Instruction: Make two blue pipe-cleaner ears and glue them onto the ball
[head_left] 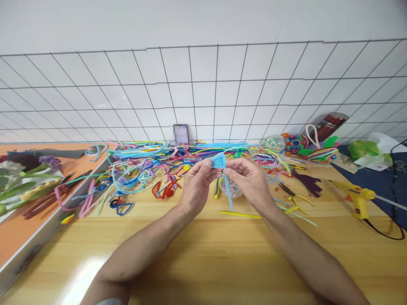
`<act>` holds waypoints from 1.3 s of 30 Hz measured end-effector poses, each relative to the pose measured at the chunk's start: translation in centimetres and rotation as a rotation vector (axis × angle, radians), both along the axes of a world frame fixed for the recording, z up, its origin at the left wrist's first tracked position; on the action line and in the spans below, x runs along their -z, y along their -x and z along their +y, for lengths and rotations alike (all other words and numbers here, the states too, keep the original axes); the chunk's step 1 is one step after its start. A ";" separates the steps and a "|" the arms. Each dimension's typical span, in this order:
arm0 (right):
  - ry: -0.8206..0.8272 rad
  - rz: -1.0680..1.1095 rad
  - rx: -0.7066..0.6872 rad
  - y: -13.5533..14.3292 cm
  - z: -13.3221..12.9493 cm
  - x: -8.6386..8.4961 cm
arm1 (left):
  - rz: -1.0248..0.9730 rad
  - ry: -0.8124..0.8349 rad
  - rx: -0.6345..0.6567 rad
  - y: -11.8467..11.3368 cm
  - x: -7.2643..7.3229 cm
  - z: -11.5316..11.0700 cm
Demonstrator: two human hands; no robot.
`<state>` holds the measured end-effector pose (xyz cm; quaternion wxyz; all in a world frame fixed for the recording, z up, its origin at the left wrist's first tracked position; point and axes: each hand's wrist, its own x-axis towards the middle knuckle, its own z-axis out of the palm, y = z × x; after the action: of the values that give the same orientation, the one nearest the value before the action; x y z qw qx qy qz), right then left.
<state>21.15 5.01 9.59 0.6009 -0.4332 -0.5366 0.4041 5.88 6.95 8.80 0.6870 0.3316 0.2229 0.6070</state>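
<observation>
Between my two hands is a light-blue pipe-cleaner piece (218,161), bent in close rows into a small fan-like shape, with a loose tail (229,197) hanging down. My left hand (197,182) pinches its left side between thumb and fingers. At its lower right corner, my right hand (247,180) grips the piece, the thumb near where the tail starts. Below and behind the hands, a clear round thing (231,188) with glittery contents is partly hidden. A yellow pipe cleaner (240,214) lies flat on the wooden table (190,262) beneath the hands.
Tangled coloured pipe cleaners (136,178) spread along the table's back. On the right lie pliers (294,195), a dark purple glove (307,183) and a yellow glue gun (356,199) with its cord. Artificial flowers (28,178) are at the left; a tiled wall (203,93) stands behind.
</observation>
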 end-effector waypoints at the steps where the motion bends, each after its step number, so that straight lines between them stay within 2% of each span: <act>1: 0.001 -0.002 0.002 0.0 0.0 0.0 | 0.004 -0.013 0.001 0.0 0.1 0.0; 14: -0.076 -0.014 0.062 0.5 0.0 0.4 | 0.033 -0.075 -0.020 -0.3 0.2 0.2; 24: -0.191 -0.192 0.200 0.9 -0.8 0.4 | 0.049 -0.106 -0.059 -0.3 0.3 0.1; 33: -0.130 -0.196 0.201 0.9 -0.8 0.3 | 0.077 -0.125 -0.071 -0.4 0.6 0.2; 39: -0.034 -0.060 0.127 0.8 -0.5 0.1 | 0.092 -0.121 -0.054 -0.4 0.5 0.1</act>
<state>20.36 4.50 9.51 0.6163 -0.4682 -0.5323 0.3429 6.27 7.06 8.32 0.6380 0.3937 0.2262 0.6219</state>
